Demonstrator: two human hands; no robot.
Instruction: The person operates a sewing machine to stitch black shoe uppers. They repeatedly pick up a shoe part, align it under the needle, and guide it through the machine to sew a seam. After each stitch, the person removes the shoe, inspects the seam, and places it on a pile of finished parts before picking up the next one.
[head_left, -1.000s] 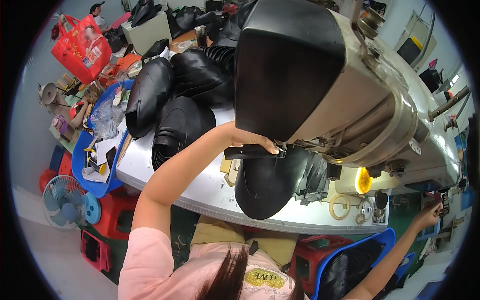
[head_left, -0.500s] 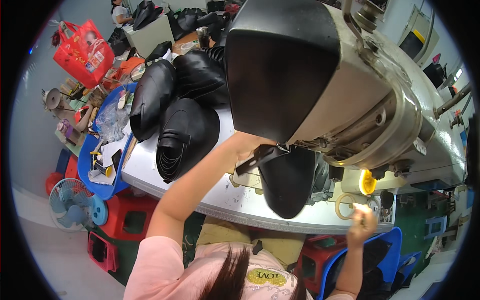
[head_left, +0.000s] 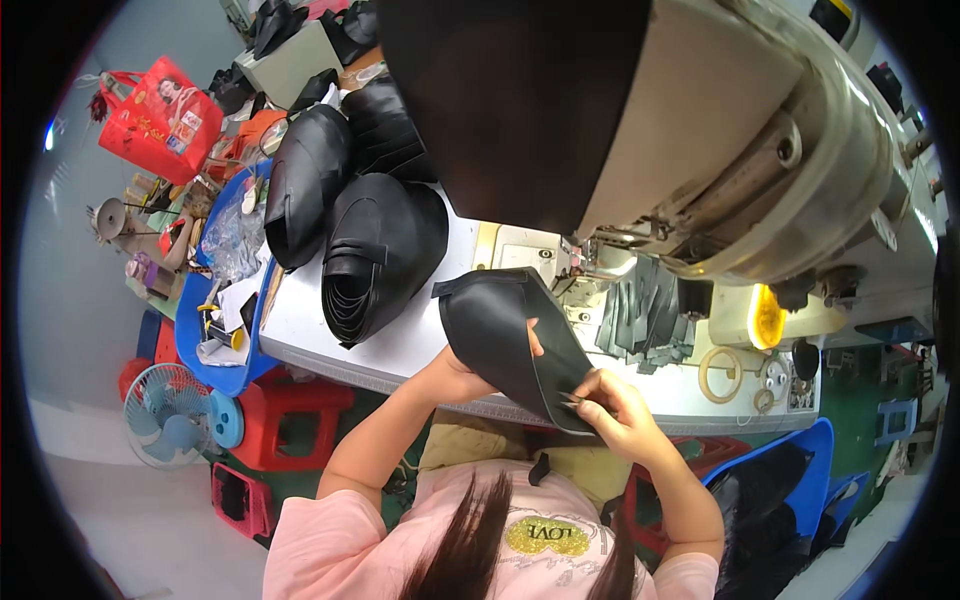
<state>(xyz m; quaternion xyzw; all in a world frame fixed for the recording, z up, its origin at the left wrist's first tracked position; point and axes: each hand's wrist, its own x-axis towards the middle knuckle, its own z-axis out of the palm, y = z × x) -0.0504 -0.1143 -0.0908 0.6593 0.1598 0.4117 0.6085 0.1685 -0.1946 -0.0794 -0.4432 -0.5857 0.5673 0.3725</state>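
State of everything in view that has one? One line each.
Black piece, bent over, held up
Left hand, gripping it
Right hand, at its lower end, grip unclear
Yellow lamp, looks lit
Black stack, curled, nested
Fan, spinning unclear
Blue bin, loaded

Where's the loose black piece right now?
The black piece is below the head view's centre, in the left hand, with right hand at its edge, right of a black stack.

White table [head_left: 300, 325]: sewing machine [head_left: 670, 130] at right, grey strips [head_left: 645, 315] just beside its base, ring [head_left: 704, 375] and small discs [head_left: 774, 375] near the front right. Left: black stacks [head_left: 405, 245], rearmost partly hidden, probably on the table too.
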